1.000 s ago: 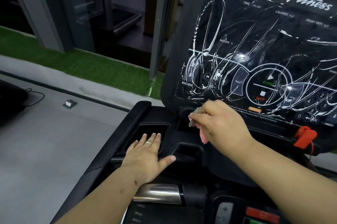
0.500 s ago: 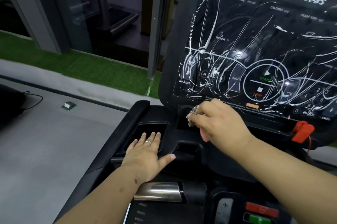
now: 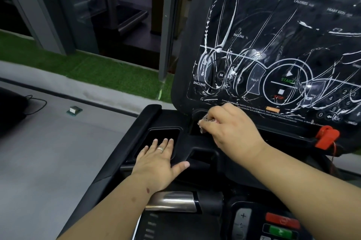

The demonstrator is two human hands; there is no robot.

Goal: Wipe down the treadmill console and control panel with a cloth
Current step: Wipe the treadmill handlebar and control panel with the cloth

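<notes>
The black treadmill console point(image 3: 187, 48) fills the upper right, its control panel point(image 3: 277, 31) streaked with white smears. My right hand point(image 3: 232, 130) grips a bunched cloth point(image 3: 204, 122) at the panel's lower left corner, just above the tray ledge; only a small patterned edge of the cloth shows past the fingers. My left hand point(image 3: 158, 163) lies flat with straight fingers on the rim of the left cup recess point(image 3: 156, 134); a ring is on one finger.
A red safety clip point(image 3: 327, 137) hangs at the console's right. A chrome grip sensor point(image 3: 172, 200) and lower buttons point(image 3: 281, 226) sit near the bottom. Grey floor, a small box point(image 3: 73, 111) and green turf point(image 3: 78, 68) lie to the left.
My right hand with the cloth has shifted slightly up and left along the panel's lower edge; the pink part of the cloth is now hidden under the hand. My left hand stays put.
</notes>
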